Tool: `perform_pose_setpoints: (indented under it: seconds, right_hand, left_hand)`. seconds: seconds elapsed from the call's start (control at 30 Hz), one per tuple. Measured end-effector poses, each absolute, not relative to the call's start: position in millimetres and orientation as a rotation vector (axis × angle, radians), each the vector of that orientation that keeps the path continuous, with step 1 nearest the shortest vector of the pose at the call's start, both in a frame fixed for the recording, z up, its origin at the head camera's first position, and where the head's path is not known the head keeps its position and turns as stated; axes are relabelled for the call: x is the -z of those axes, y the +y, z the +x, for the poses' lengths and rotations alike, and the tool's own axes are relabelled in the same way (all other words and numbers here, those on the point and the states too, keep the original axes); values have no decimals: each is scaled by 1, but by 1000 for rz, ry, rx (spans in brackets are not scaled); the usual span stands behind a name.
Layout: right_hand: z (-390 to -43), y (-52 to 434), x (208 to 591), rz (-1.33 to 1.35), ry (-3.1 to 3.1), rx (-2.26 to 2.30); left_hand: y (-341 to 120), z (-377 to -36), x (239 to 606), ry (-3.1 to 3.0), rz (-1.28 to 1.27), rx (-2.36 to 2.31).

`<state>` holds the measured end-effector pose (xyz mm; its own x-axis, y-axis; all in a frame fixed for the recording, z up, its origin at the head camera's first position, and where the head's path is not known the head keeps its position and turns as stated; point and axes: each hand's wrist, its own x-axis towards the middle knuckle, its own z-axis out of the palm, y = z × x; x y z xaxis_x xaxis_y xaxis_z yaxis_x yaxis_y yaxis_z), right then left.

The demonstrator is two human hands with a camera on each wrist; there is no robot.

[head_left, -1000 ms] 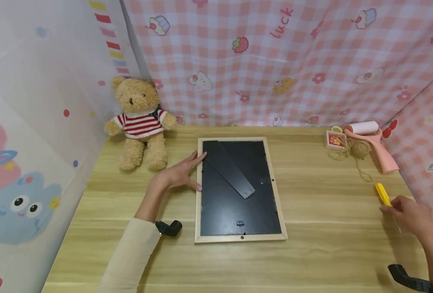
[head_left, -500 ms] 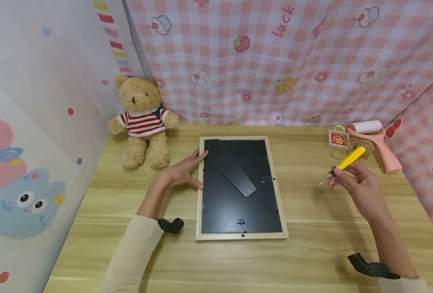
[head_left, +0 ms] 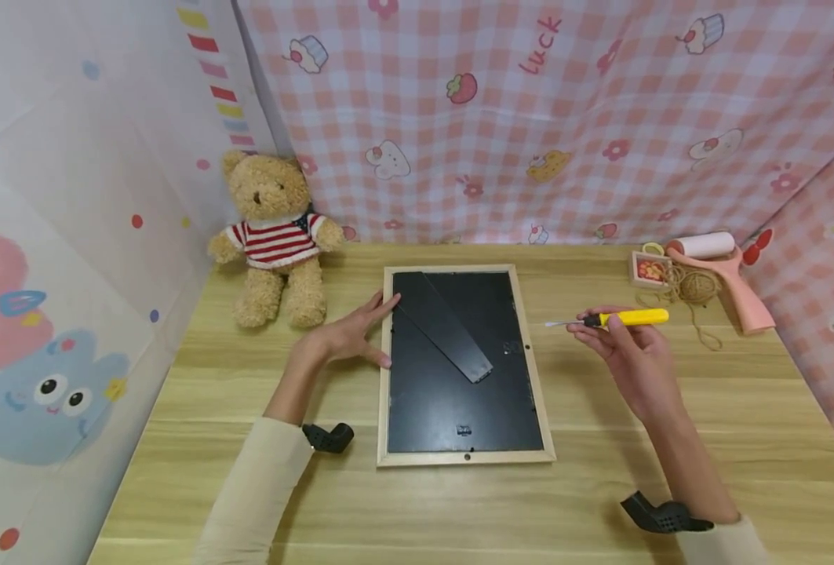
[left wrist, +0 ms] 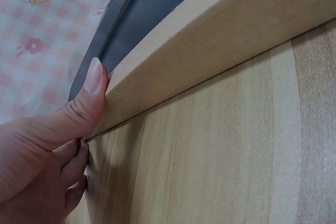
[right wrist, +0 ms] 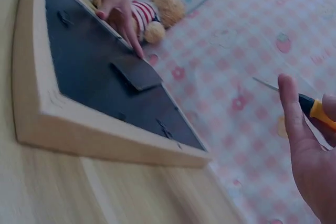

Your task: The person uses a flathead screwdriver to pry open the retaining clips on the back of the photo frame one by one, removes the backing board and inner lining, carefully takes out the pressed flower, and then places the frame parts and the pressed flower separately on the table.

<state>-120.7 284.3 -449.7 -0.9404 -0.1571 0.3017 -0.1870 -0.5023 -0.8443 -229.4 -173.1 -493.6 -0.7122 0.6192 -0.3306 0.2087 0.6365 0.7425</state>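
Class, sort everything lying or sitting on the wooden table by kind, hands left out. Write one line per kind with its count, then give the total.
Picture frame, face down: 1
Teddy bear: 1
Yellow-handled screwdriver, held in the right hand: 1
Pink lint roller: 1
Ball of twine: 1
Small patterned box: 1
Total: 6

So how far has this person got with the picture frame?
Early on, it seems. Done: the frame lies face down on the table, black backing up, and the right hand holds a yellow screwdriver. In hand: the left hand steadies the frame's left edge while the screwdriver tip hovers just off its right edge. Left: the backing looks still in place, untouched by the tool.
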Motion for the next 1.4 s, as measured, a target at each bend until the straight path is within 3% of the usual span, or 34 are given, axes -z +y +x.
perform_pose_setpoints:
  seconds: [0.2,0.6,0.93,1.4]
  right_hand:
    - [-124,247,460,319,-1673,-2541]
    - [-142,183,472,161,-2016,-2655]
    - [-168,131,477,203,-2235,-2661]
    - [-180,110,490,233,-2185,-2712]
  left_hand:
    - [-181,-240,520,2257,641,-996]
    - [-182,-240,521,2243,629,-1007]
    - [-185,-243,529,2261,635,-993]
    - [-184,-243,532,2265,626,-1009]
